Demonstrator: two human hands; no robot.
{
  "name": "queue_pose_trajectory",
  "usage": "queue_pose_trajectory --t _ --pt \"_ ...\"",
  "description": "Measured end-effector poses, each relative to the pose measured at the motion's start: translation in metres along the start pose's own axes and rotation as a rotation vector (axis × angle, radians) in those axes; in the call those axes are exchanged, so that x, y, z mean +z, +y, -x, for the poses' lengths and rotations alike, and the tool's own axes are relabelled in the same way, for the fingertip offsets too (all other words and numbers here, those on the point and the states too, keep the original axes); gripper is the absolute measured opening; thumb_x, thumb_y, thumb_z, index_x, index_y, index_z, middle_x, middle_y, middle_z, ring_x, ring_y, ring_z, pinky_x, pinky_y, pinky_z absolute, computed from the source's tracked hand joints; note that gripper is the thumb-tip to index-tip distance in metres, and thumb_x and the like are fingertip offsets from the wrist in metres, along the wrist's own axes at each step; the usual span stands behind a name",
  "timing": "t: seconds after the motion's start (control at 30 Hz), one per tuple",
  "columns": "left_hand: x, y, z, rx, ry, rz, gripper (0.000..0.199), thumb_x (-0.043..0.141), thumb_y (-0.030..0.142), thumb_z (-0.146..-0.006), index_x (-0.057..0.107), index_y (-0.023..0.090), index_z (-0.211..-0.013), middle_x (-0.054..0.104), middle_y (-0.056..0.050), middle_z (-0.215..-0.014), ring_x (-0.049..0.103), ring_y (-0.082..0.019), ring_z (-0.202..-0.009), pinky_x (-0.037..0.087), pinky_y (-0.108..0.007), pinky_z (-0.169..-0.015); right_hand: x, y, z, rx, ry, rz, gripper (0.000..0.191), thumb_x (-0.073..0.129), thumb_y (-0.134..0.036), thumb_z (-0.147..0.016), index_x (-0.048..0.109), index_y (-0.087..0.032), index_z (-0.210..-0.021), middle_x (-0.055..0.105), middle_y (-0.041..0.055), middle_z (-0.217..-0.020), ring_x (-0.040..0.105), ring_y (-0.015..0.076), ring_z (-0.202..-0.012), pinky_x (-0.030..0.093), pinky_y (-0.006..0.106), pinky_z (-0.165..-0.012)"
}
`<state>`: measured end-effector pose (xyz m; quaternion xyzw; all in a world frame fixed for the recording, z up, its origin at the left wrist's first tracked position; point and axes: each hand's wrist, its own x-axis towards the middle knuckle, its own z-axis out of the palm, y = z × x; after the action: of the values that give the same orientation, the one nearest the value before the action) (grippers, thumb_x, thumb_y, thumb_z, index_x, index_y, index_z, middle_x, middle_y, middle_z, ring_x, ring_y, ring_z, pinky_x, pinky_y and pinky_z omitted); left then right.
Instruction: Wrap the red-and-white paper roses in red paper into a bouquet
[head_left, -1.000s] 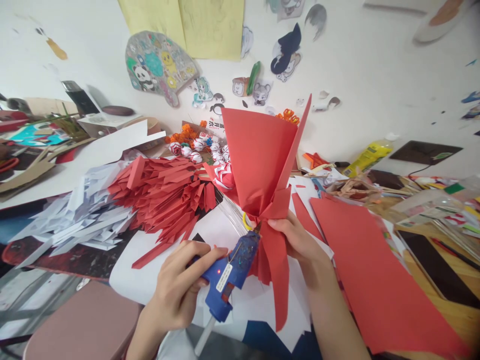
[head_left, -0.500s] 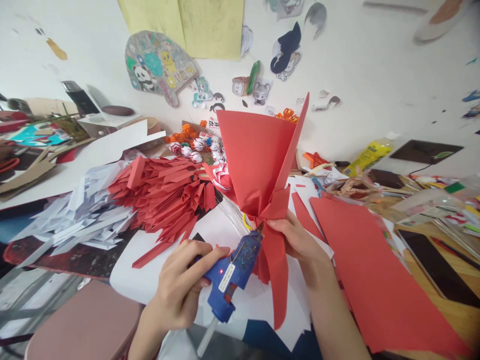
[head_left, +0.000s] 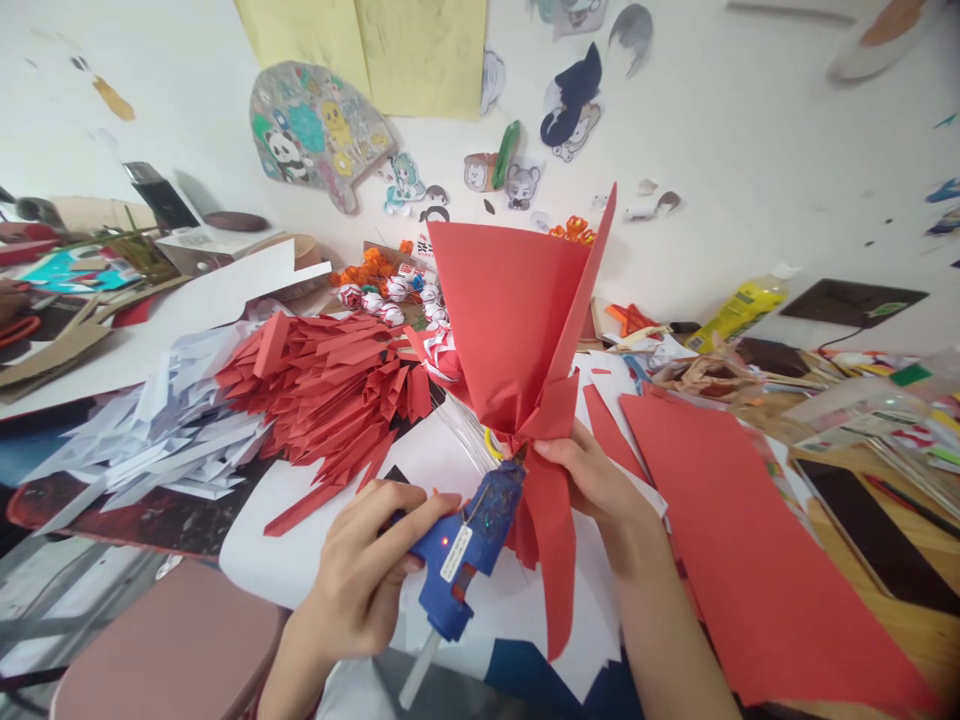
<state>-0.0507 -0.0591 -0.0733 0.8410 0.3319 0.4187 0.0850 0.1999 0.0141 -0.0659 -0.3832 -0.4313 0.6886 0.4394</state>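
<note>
My left hand is closed around the handle of a blue hot glue gun, whose small red light is lit. A white glue stick pokes out of its back end. The nozzle touches the gathered waist of a red paper bouquet wrap, which stands upright and flares at the top. My right hand pinches that waist from the right side, thumb in front; its other fingers are hidden behind the paper. A yellow ring-like piece shows beside the nozzle.
Folded red paper strips and white paper strips are heaped at left. Red-and-white paper flowers lie behind. At right are a large red paper sheet, a phone and a yellow bottle. A pink stool stands at lower left.
Almost nothing differs. The top of the red wrap has tipped very slightly left, and the glue gun's rear end has shifted a little; both hands keep their hold.
</note>
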Motion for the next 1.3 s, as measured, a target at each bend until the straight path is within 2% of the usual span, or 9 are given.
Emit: queue_pose_trajectory --t 0.17,0.4,0.77,1.03,1.3 --pt "0.0006 -0.0026 0.0041 -0.025 -0.007 0.001 0.04 0.034 0.027 -0.101 0.057 0.011 -0.131 0.057 -0.014 -0.106 0.057 -0.022 -0.091 0.046 -0.034 -0.073 -0.0015 0.0008 0.0003 -0.023 0.009 0.054 0.021 0.069 -0.032 -0.078 0.058 -0.023 -0.094 0.061 0.0006 -0.094 0.059 0.0151 -0.079 0.048 0.028 -0.067" --pt "0.0037 -0.0006 0.0045 -0.012 0.013 0.03 0.041 0.034 0.027 -0.101 0.056 0.013 -0.133 0.058 -0.014 -0.106 0.058 -0.022 -0.091 0.047 -0.034 -0.073 -0.0028 0.0024 -0.0004 -0.013 0.007 0.031 0.026 0.071 -0.031 -0.075 0.057 -0.024 -0.097 0.06 -0.0008 -0.093 0.058 0.0142 -0.075 0.047 0.028 -0.065" --pt "0.0015 0.0034 0.0004 -0.061 0.046 0.007 0.039 0.033 0.031 -0.102 0.059 0.013 -0.124 0.063 -0.014 -0.105 0.061 -0.022 -0.092 0.05 -0.032 -0.074 -0.0019 0.001 -0.0036 -0.066 0.005 0.028 0.021 0.071 -0.031 -0.076 0.057 -0.023 -0.089 0.062 0.0004 -0.098 0.057 0.0137 -0.078 0.048 0.028 -0.069" --pt "0.0046 0.0039 -0.0004 -0.103 0.068 -0.014 0.039 0.033 0.033 -0.102 0.06 0.013 -0.122 0.064 -0.014 -0.105 0.062 -0.021 -0.09 0.051 -0.03 -0.072 -0.003 0.0011 -0.0036 -0.064 -0.006 0.004 0.025 0.071 -0.03 -0.079 0.057 -0.026 -0.099 0.063 0.0014 -0.103 0.06 0.0155 -0.083 0.05 0.029 -0.072" --pt "0.0047 -0.0003 0.0055 -0.078 0.01 0.0 0.04 0.032 0.032 -0.102 0.058 0.013 -0.126 0.061 -0.014 -0.107 0.06 -0.022 -0.093 0.05 -0.032 -0.075 -0.0027 0.0014 -0.003 -0.044 0.007 0.002 0.025 0.072 -0.032 -0.079 0.059 -0.024 -0.099 0.063 0.0026 -0.105 0.061 0.0179 -0.09 0.051 0.032 -0.076"
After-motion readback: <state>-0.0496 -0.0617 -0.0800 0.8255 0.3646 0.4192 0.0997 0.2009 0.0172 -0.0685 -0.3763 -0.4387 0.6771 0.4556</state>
